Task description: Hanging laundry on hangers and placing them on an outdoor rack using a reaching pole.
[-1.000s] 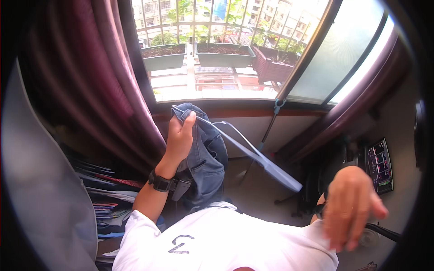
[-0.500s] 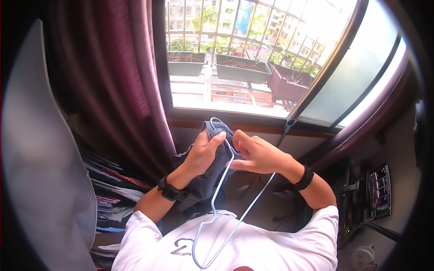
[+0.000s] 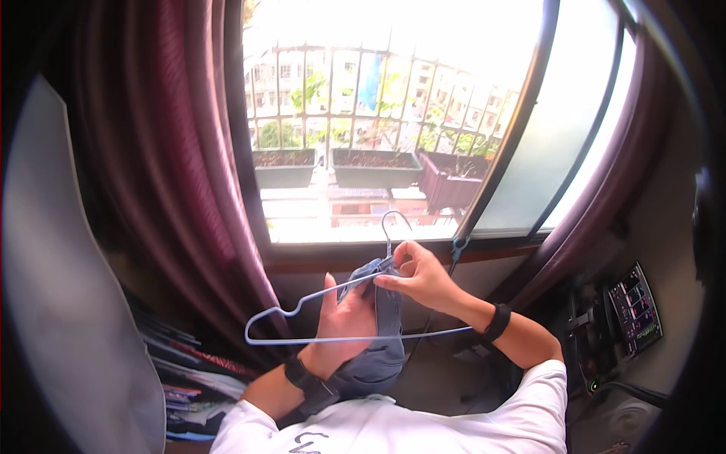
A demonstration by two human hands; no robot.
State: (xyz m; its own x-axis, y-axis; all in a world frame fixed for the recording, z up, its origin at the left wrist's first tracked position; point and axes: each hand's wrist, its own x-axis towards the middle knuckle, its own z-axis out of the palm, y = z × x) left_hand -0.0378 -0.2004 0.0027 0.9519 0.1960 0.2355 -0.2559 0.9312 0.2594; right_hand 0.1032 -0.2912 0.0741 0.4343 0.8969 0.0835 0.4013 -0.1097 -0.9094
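Head view looks down past a white shirt toward a bright window [image 3: 393, 136] with a metal grille, planter boxes [image 3: 340, 168] outside on the ledge, and heavy maroon curtains [image 3: 174, 174] drawn to either side. A pale panel [image 3: 68, 303] fills the left edge, with a stack of magazines or papers [image 3: 181, 378] low beside it, and a small lit screen [image 3: 637, 309] sits at the lower right.

Held up in front of the sill is a grey-blue garment [image 3: 378, 340], bunched and hanging down toward the chest. The left hand [image 3: 344, 318] is closed around its upper part, palm toward the camera, a dark watch at the wrist. A thin pale wire hanger [image 3: 302, 321] lies across the cloth, its left shoulder poking out free to the left, its hook [image 3: 392, 227] standing up in front of the window frame. The right hand [image 3: 416, 276] pinches the hanger's neck just below the hook, fingertips narrow and tight on the wire, touching the top of the garment.

As a judgement: the cloth is bunched rather than spread, so it could slide off the bare left shoulder of the hanger if the left hand loosens. The light wire may also twist in the two-finger pinch, and the hook is near enough to the frame to snag.
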